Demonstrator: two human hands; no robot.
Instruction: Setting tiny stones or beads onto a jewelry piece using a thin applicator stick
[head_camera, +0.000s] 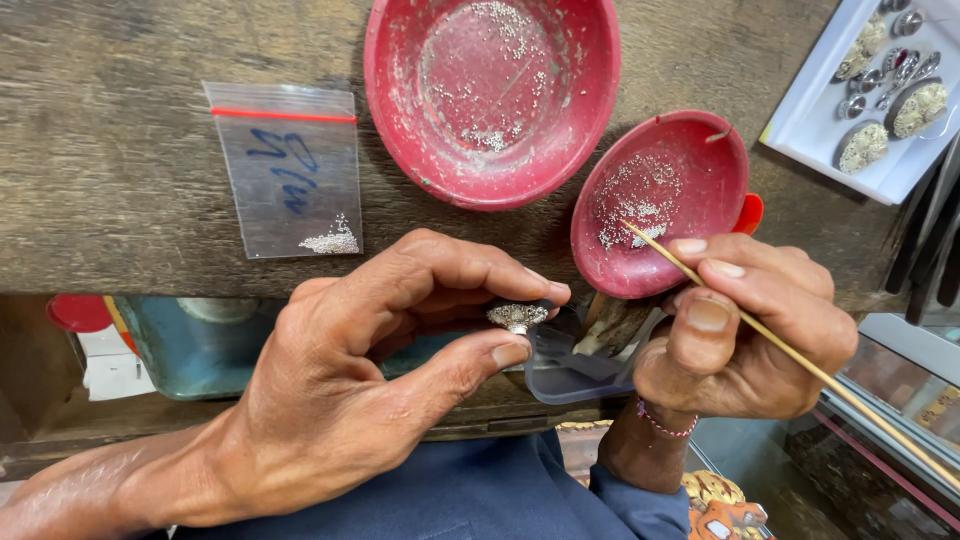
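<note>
A worn wooden workbench (120, 180) filled the upper part of the view. On it sat a large red bowl (585, 120) scattered with tiny silvery beads, and just beside it, to the right, a smaller red dish (705, 170), tilted toward the person and holding a patch of the same beads. A white tray (815, 125) with several silvery ornament pieces lay at the upper right corner. A clear zip bag (290, 170) with a red seal strip, blue pen marks and a small heap of beads lay flat at the left.

The left hand (340, 400) came in from the lower left, forearm angled up, wrist bent, thumb and forefinger curled together and pinching a small silvery studded ornament (517, 317) at the bench's front edge, just below the bowls. The other fingers were tucked behind and could not be made out.

The right hand (745, 335), with a pink beaded bracelet (660, 425) at the wrist, was closed in a pen-like grip on a thin wooden stick (800, 360). The stick ran diagonally, its tip resting among the beads in the smaller dish, its far end passing off toward the lower right.
</note>
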